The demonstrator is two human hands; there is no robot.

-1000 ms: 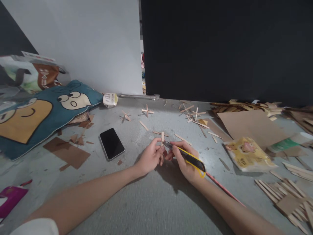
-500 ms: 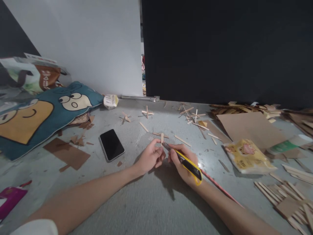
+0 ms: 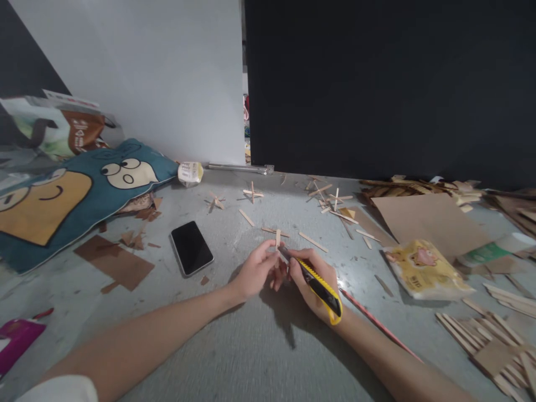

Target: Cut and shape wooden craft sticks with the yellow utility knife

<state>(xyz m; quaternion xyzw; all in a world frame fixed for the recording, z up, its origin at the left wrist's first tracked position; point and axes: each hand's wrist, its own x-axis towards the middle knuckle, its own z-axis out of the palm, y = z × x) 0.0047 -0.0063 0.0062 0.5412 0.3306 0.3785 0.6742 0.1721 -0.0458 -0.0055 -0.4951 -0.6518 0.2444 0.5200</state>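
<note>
My left hand pinches a short wooden stick upright over the grey floor. Just right of it, my right hand is wrapped round a yellow and black utility knife, whose tip meets the stick near my left fingertips. Both hands rest low on the floor, almost touching. More loose wooden sticks lie just beyond them.
A black phone lies left of the hands, brown card pieces further left, and a blue cartoon cushion. A yellow snack packet, a cardboard sheet and a stick pile sit right. A red pencil lies by my right forearm.
The knife handle has swung down and toward me, now more steeply angled, while its tip stays at the stick. My left hand holds nearly the same place.
</note>
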